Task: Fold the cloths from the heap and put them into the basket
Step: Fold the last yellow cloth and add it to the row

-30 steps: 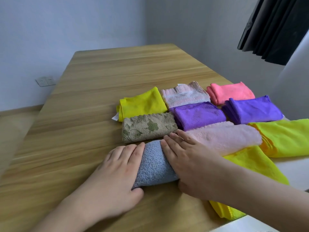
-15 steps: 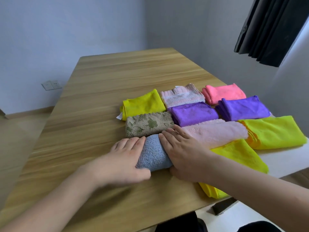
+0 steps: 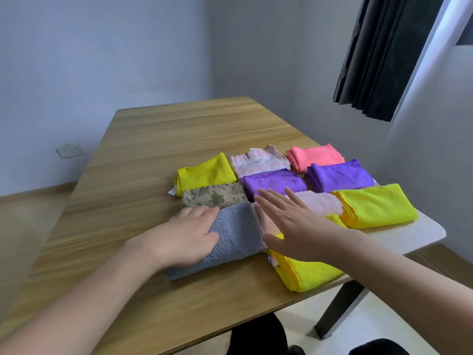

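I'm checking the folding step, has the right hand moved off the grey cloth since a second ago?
Yes. The right hand has slid right off the grey cloth, toward the pale pink cloth, fingers straight.

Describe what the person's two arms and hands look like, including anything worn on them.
Both forearms are bare as far as the frame shows: no sleeve edge is visible. The left hand and the right hand wear no gloves, and no rings, watch or bracelet can be seen on the fingers or wrists. The fingernails look short and unpainted. No markings show.
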The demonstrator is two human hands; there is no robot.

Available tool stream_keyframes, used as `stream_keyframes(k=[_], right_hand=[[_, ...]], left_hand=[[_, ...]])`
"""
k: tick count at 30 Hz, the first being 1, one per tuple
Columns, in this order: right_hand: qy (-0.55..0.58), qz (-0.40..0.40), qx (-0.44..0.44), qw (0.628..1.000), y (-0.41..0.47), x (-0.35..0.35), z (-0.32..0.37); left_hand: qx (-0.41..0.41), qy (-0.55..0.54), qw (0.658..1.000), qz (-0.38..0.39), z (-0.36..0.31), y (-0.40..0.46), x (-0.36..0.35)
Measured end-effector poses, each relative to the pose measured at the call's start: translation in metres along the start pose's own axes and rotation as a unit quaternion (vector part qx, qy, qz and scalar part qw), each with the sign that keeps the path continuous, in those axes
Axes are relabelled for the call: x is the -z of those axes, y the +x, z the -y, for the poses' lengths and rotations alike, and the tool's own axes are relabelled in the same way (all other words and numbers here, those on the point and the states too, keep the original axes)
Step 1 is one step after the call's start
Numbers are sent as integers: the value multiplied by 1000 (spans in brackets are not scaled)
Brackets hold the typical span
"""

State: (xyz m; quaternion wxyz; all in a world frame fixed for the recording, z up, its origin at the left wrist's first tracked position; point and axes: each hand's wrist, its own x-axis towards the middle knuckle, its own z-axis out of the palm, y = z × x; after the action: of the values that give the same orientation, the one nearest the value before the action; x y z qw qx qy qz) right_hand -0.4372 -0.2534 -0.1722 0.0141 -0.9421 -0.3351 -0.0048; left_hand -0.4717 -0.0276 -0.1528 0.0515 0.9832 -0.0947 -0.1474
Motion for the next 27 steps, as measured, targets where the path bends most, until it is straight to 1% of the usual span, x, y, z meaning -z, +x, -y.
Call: stream_keyframes(k=[3, 7, 11, 16, 18, 22, 27], right_hand=[[25, -11, -24, 999, 2, -2, -8], [48, -13, -50, 998, 2, -2, -18], [57, -10, -75, 995, 3, 1, -32], [33, -18, -108, 993, 6, 5, -43], [29, -2, -112, 993, 8, 6, -47], [23, 57, -115, 991, 14, 7, -50], [-25, 123, -105, 987, 29, 4, -54]], left_hand=[[22, -5, 999, 42, -3, 7, 1], [50, -28, 996, 65, -2, 21, 5], [55, -56, 993, 86, -5, 27, 14], [57, -28, 993, 99, -11, 31, 18], [58, -21, 994, 95, -11, 33, 17], [80, -30, 991, 100, -7, 38, 14], [82, -5, 991, 104, -9, 43, 12]])
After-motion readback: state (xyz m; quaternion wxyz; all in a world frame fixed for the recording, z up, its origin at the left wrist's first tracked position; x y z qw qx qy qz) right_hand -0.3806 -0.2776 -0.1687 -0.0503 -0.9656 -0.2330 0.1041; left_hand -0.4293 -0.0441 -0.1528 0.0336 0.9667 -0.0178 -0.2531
